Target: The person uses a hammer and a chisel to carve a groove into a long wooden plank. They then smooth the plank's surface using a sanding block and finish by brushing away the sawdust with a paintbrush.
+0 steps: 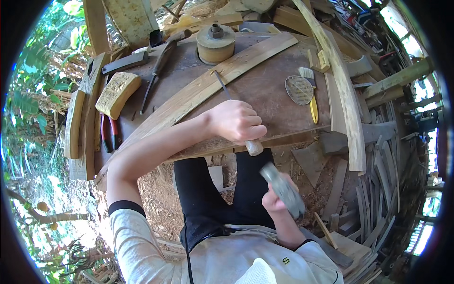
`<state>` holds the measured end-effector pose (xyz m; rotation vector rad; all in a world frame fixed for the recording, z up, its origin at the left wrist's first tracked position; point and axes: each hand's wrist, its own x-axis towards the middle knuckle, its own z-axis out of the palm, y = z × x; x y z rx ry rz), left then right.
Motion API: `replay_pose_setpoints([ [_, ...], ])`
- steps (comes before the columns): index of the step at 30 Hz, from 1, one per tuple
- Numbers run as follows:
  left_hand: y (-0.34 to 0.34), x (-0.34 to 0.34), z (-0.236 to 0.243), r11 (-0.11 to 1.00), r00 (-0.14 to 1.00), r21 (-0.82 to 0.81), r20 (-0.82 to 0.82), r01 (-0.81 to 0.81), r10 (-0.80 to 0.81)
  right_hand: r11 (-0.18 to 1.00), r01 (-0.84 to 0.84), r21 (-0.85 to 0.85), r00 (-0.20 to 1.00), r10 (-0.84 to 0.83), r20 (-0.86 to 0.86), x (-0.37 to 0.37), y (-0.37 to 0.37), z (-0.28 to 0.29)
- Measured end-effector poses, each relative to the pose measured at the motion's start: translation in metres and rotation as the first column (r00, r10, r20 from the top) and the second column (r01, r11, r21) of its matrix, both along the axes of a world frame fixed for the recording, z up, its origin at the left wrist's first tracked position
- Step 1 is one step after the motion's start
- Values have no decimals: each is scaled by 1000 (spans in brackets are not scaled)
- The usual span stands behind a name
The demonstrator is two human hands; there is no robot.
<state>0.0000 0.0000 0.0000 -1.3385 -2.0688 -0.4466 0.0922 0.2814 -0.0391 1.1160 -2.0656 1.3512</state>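
Observation:
My left hand [240, 124] is closed round the wooden handle [254, 147] of a long chisel [223, 84], whose tip rests on a long pale plank [189, 106] lying diagonally across the brown bench [274, 109]. My right hand [275, 198] grips a grey hammer-like tool [288, 191], slightly blurred, below the bench edge, lower than the chisel handle and off to its right.
Red-handled pliers [113, 132], a yellow wood block [118, 92], a long rasp-like tool [151, 80] and a round fitting [215, 45] occupy the bench. A paintbrush [312, 102], oval lid [298, 90] and curved wooden strip [347, 109] are right. Wood offcuts [383, 165] pile beyond.

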Motion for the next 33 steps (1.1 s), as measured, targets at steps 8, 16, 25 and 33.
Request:
replay_pose_setpoints([
  [8, -8, -3, 5, 999, 999, -26, 23, 44, -43, 999, 45, -28, 998, -45, -33, -2, 3, -18],
  [16, -3, 2, -1, 997, 999, 75, 51, 5, -9, 999, 6, 54, 959, -21, 283, 11, -4, 14],
  [25, -43, -8, 67, 558, 946, 774, 167, -301, 279, 970, 158, -186, 875, -50, 482, 13, 0, -8],
  [33, -109, -31, 93, -249, 929, 897, 335, -366, -158, 959, 117, -260, 804, 62, 591, 7, -1, 7],
])
